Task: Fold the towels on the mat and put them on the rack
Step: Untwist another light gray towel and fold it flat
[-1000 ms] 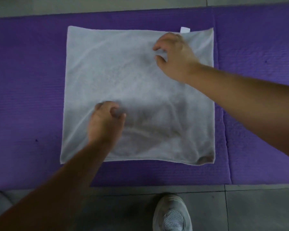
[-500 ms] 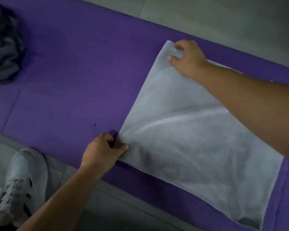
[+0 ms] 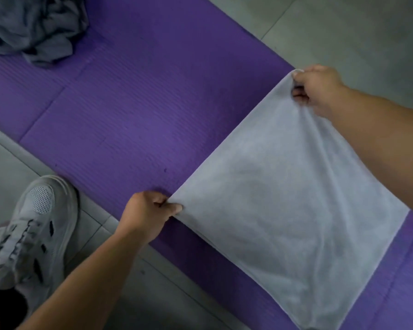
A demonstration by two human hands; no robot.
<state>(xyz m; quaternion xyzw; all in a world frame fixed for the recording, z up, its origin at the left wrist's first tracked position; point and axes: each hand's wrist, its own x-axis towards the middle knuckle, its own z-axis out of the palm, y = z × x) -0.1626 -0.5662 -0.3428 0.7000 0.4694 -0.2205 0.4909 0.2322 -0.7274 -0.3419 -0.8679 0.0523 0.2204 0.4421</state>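
Observation:
A pale grey towel is stretched over the right part of the purple mat. My left hand pinches its near left corner at the mat's front edge. My right hand grips the far left corner, lifted off the mat, so the left edge is pulled taut between both hands. The towel's right side still lies on the mat. The rack is out of view.
A crumpled pile of darker grey towels lies on the mat at the top left. A white sneaker stands on the grey tiled floor at the lower left, beside the mat's edge.
Both hands went from the towel's middle to its left corners, gripped them and raised that edge. The view swung left, bringing the towel pile and the sneaker into sight.

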